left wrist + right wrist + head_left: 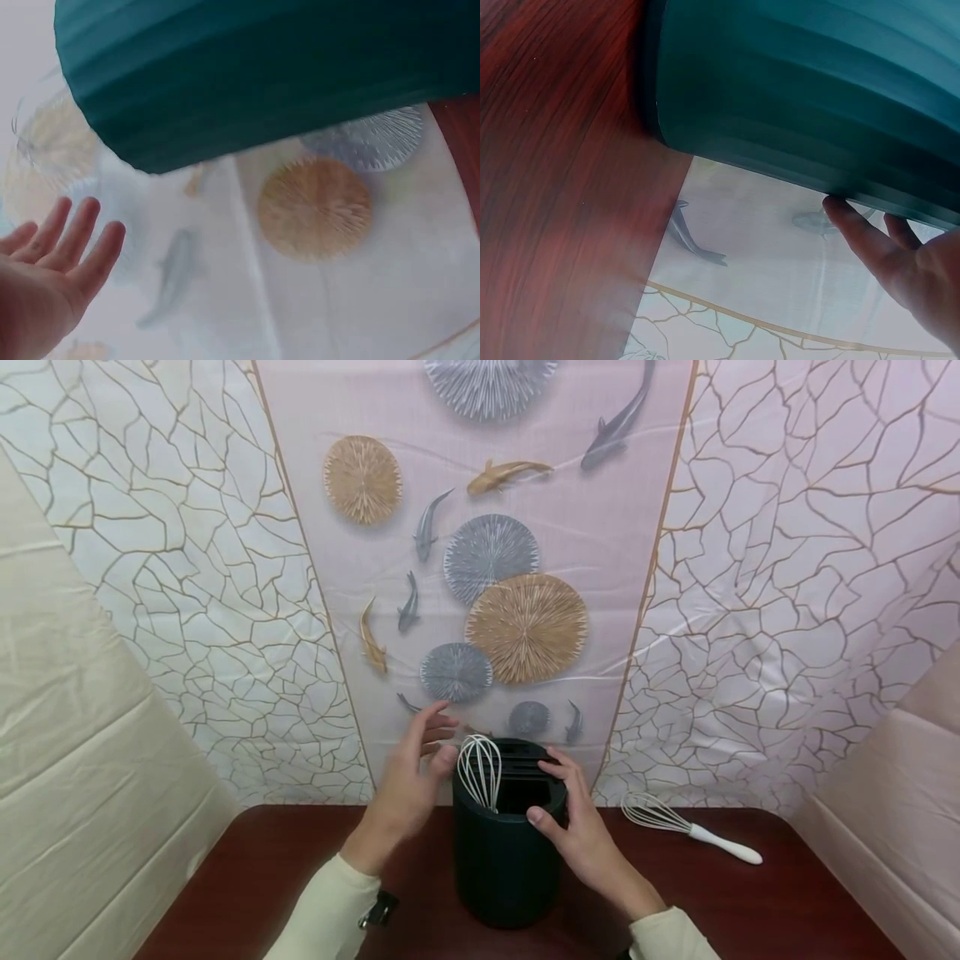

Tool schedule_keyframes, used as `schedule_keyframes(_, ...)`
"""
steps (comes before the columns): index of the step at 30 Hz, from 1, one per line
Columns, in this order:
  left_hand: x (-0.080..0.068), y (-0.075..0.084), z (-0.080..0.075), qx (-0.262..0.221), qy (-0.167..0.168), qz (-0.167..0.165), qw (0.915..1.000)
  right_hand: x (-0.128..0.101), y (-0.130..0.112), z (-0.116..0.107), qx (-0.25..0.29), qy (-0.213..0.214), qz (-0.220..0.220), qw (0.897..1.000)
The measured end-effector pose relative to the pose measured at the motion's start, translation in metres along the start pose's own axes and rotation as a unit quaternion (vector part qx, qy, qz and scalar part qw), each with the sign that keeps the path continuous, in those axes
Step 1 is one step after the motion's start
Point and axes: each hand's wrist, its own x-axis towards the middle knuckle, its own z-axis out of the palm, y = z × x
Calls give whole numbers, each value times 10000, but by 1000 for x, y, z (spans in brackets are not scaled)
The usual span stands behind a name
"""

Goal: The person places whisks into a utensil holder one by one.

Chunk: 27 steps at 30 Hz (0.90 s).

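Observation:
A dark green, round utensil holder [506, 868] with a slotted black top stands upright on the table. One wire whisk [480, 772] has its pale loops sticking up from the holder's left side, its handle hidden inside. My left hand [408, 789] is just left of these loops, fingers spread and apart from the whisk; the left wrist view also shows the fingers [79, 232] loose with nothing in them. At the holder's right rim, my right hand [581, 827] holds on, thumb at the front and fingers curved over the far side. Its fingertips meet the ridged wall in the right wrist view.
A second whisk [690, 831], with a white handle, lies on the dark red table [300, 835] to the right. Behind the table hangs a patterned cloth [487, 568], with pale fabric walls [75, 693] at both sides.

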Motion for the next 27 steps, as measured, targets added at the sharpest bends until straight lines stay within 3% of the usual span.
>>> schedule_keyframes(7, -11, -28, -9, 44, -644, -95, 9979, 2, 4, 0, 12, -101, -10, 9999)
schedule_keyframes(13, -25, -45, 7, 225, -1158, -818, 9896, 2, 4, 0, 40, -142, -9, 9999)
schedule_keyframes(16, -27, -46, 18, 390, -1225, -1093, 9857, 2, 4, 0, 32, -138, -10, 9999)
schedule_keyframes(27, -25, -43, 37, 910, -1038, -1013, 9852, 2, 4, -2, 37, -99, -59, 9999)
